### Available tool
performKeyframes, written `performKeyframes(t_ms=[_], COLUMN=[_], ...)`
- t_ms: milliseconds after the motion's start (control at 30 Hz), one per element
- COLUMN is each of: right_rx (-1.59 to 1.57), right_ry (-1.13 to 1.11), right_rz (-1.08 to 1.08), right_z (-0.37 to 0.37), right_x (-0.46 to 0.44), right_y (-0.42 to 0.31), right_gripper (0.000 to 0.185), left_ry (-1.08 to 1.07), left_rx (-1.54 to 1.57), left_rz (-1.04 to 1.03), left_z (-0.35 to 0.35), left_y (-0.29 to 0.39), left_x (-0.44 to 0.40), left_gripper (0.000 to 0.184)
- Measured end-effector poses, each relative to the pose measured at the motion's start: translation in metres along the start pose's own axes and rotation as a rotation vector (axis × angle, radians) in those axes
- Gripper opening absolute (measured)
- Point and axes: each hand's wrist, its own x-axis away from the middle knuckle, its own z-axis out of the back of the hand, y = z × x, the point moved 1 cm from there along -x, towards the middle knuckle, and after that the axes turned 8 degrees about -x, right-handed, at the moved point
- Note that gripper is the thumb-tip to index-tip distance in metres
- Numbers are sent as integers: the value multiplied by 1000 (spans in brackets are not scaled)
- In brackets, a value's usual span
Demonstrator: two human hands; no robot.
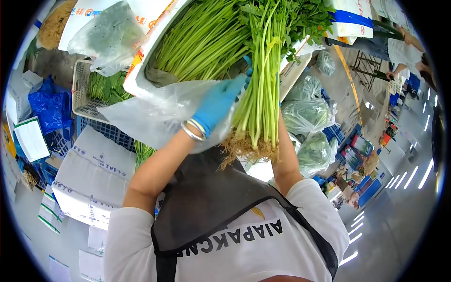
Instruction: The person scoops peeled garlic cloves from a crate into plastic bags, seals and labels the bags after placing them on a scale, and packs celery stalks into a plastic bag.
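Observation:
A long bunch of green celery (264, 89) hangs in front of my chest, with its brown roots (251, 146) toward me and its leaves pointing away. My left hand (220, 102), in a blue glove, grips the left edge of the stalks with bent fingers. Around and under that hand spreads a clear plastic bag (152, 113). My right arm reaches behind the bunch; only a sliver of blue glove shows, and the right fingers are hidden. Beyond my hands, a white foam box (137, 77) holds more celery (199, 44).
Bagged greens (307, 115) are stacked at the right. At the left are a crate of leafy greens (81, 91), white cartons (96, 162) and a blue bag (50, 105). Another person's arm (399, 70) shows at the upper right, near a metal rack (365, 70).

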Motion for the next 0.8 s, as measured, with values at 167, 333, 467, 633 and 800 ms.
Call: performKeyframes(t_ms=[167, 333, 467, 633, 800], right_rx=[34, 288, 150, -26, -40], right_ry=[287, 240, 164, 100, 53], right_rz=[-41, -231, -182, -158, -14], right_z=[-21, -32, -54, -27, -41], right_x=[2, -13, -10, 4, 4], right_y=[7, -9, -19, -37, -35], right_gripper=[68, 79, 60, 67, 59], left_ry=[10, 216, 138, 149, 542], left_rx=[-274, -862, -844, -744, -391], left_rz=[-288, -236, -397, -430, -258], left_z=[-13, -50, -72, -58, 6], left_y=[-6, -2, 4, 14, 12], left_x=[-35, -14, -5, 15, 0], left_gripper=[114, 113, 110, 88, 66])
